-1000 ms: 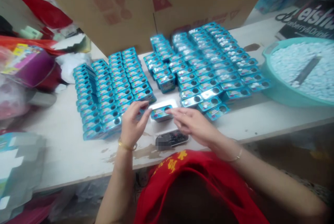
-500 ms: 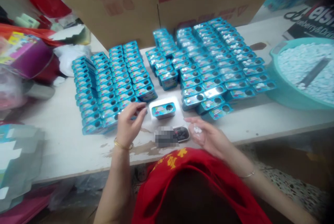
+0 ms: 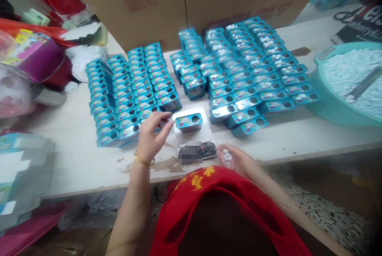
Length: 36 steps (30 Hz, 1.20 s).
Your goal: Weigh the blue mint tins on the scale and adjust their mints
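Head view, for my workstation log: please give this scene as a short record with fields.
left hand: thumb and fingers apart, beside the single blue tin; contact unclear
right hand: cupped, holding white pellets
single tin's place: on the white platform
other blue tins: rows to left and right
turquoise basin: far right, full of pale pieces
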Motion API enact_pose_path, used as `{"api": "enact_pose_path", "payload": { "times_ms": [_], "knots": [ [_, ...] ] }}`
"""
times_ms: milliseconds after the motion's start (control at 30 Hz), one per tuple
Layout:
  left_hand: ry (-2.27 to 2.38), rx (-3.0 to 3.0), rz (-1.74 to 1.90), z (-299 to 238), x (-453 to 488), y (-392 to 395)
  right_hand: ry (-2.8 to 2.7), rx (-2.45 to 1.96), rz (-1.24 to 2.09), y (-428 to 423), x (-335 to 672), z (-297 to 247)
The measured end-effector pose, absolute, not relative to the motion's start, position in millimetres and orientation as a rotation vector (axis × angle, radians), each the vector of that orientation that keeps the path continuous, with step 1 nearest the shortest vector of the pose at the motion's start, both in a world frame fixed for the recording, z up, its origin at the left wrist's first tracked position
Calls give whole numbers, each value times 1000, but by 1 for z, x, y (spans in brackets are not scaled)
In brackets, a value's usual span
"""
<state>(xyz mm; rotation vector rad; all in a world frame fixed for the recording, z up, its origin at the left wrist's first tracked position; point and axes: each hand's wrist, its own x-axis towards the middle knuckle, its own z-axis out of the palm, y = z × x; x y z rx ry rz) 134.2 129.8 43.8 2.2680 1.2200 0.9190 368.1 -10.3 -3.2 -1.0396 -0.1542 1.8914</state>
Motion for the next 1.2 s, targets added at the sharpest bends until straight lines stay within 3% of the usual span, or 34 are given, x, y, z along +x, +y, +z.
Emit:
{"api": "enact_pose_path", "payload": {
  "times_ms": [233, 667, 1200],
  "knots": [
    [1035, 2459, 653, 26, 147, 136, -234, -1061, 1885, -11, 368, -8],
    [1232, 2324, 1020, 47, 130, 139, -232, -1111, 1876, -9, 367, -10],
    [1144, 2329, 939, 40, 143, 139, -167, -1139, 1816, -9, 366, -10]
  ]
}}
